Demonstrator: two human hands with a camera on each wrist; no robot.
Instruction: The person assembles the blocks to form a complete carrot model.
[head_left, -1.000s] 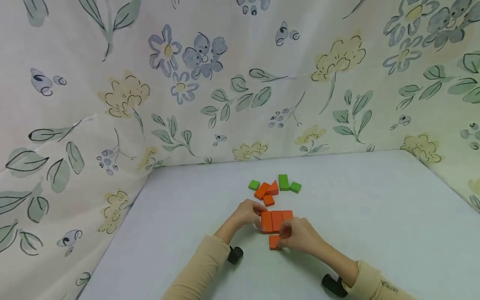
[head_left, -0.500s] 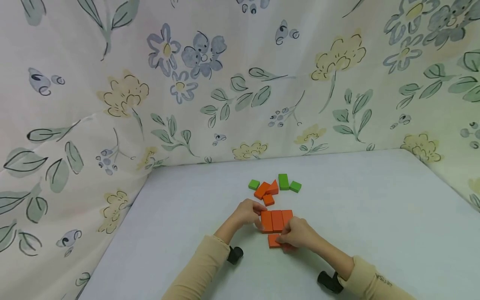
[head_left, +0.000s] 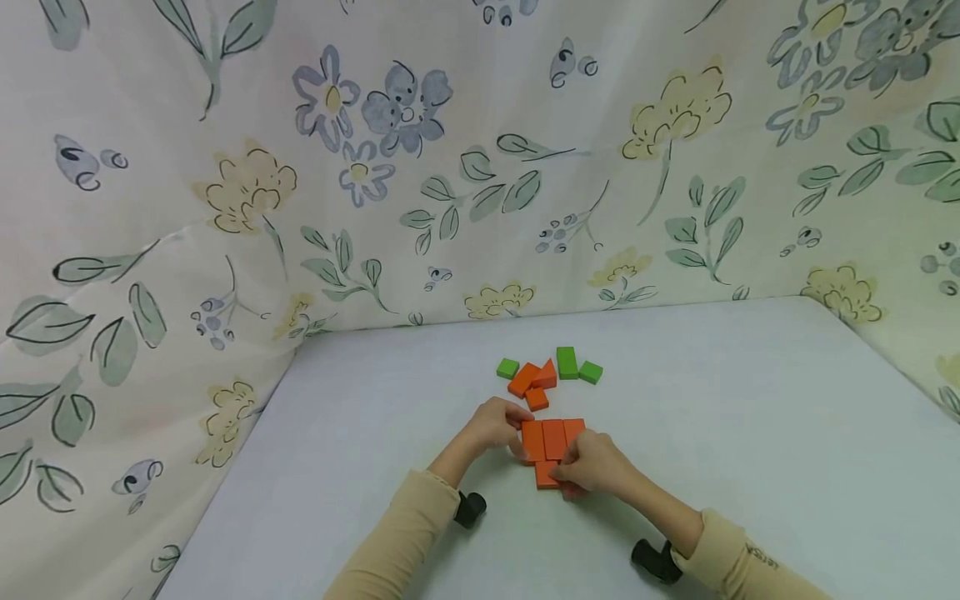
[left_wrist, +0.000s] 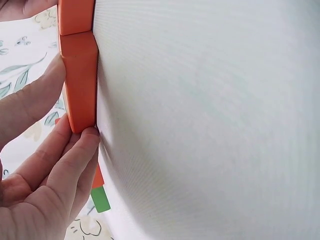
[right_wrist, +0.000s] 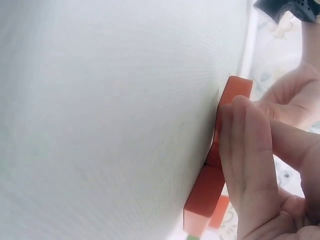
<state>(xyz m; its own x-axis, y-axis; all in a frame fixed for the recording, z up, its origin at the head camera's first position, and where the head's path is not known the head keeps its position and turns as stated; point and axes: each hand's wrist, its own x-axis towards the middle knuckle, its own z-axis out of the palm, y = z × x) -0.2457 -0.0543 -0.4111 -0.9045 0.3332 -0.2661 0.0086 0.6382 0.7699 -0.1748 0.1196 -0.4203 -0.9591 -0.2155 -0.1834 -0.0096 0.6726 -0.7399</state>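
Observation:
Three upright orange blocks (head_left: pixel 553 440) lie side by side on the white table. My left hand (head_left: pixel 493 425) grips the leftmost one, thumb at its near side and fingertips round its far end; the left wrist view shows this orange block (left_wrist: pixel 81 85) up close. In front of the row, my right hand (head_left: pixel 596 462) holds a smaller orange block (head_left: pixel 547 475) against the near edge. Another orange piece (head_left: pixel 574 492) peeks out below the right hand, mostly hidden. In the right wrist view, the right fingers (right_wrist: pixel 252 145) lie along the orange blocks (right_wrist: pixel 204 192).
Beyond the row lie loose orange blocks (head_left: pixel 524 381), an orange triangle (head_left: pixel 547 374), a small orange block (head_left: pixel 537 399) and several green blocks (head_left: pixel 567 363). A floral cloth (head_left: pixel 465 250) hangs behind the table (head_left: pixel 712 400). Black wrist cameras (head_left: pixel 470 510) sit below both wrists.
The right hand has moved slightly away from me, sliding the small orange block up against the row. A second orange piece has come into sight beneath it. The left hand stays put.

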